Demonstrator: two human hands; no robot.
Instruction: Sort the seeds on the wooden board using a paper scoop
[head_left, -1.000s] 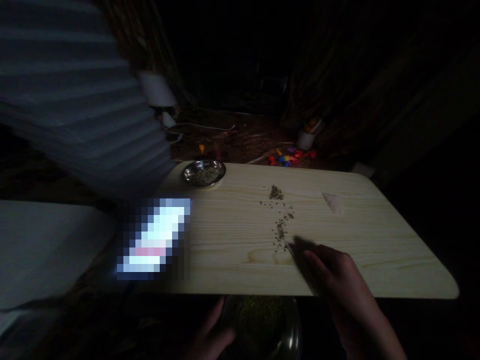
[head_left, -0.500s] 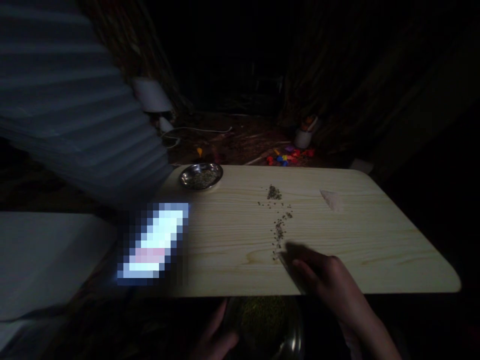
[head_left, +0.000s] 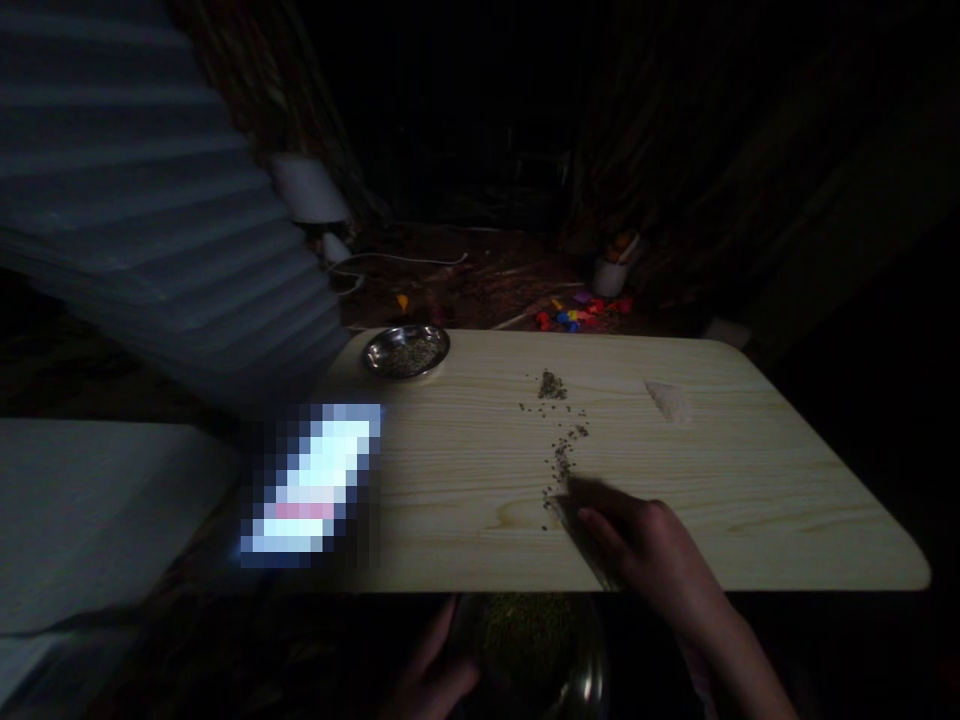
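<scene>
Below the table's front edge, my left hand [head_left: 442,670] grips the side of a metal bowl [head_left: 592,685] with its thumb toward the rim. Green bits [head_left: 529,635] fill the bowl, too dim to name. My right hand [head_left: 637,545] rests low over the table, fingers curled together. Whatever those fingers hold, if anything, is hidden. Just beyond the fingertips, a line of small dark seed-like grains [head_left: 562,460] leads up the board to a denser little pile [head_left: 551,385].
A shallow metal dish [head_left: 406,352] of grains stands at the table's [head_left: 787,500] far left corner. Pale powdery stuff [head_left: 670,402] lies right. A glowing blurred-out screen [head_left: 315,480] is at the left edge. Colourful small pieces [head_left: 581,315] lie beyond the table.
My right hand has shifted slightly left and away from me, close to the near end of the grain line. The left hand stays at the bowl. The view has shifted a little.
</scene>
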